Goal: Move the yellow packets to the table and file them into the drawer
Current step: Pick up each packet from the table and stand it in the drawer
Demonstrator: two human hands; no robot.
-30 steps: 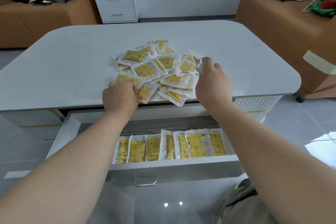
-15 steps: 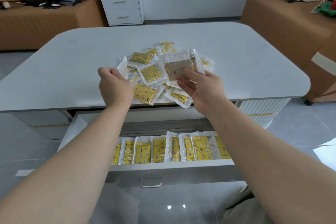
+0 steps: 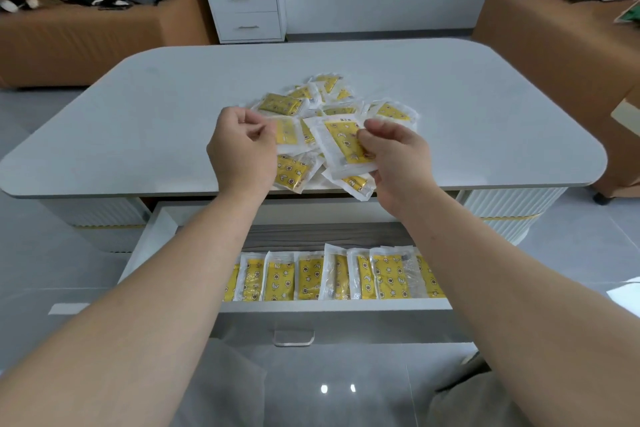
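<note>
A loose pile of yellow packets (image 3: 281,104) in clear wrappers lies on the grey table (image 3: 485,121) near its front edge. My right hand (image 3: 394,159) pinches one yellow packet (image 3: 343,146) and holds it up above the pile, printed face toward me. My left hand (image 3: 242,149) grips another packet (image 3: 287,130) by its left edge, just above the pile. Below the tabletop the white drawer (image 3: 332,305) stands pulled open, with a row of several yellow packets (image 3: 311,276) filed upright along its front wall.
A white two-drawer cabinet (image 3: 246,10) stands against the far wall. Brown sofas flank the table: one at left (image 3: 69,42) with dark clothes on it, one at right (image 3: 554,38) with papers. Glossy floor tiles lie below the drawer.
Both hands have lifted off the pile, each with a packet. The right hand's packet has turned from its pale back to its yellow face. The left hand has risen a little.
</note>
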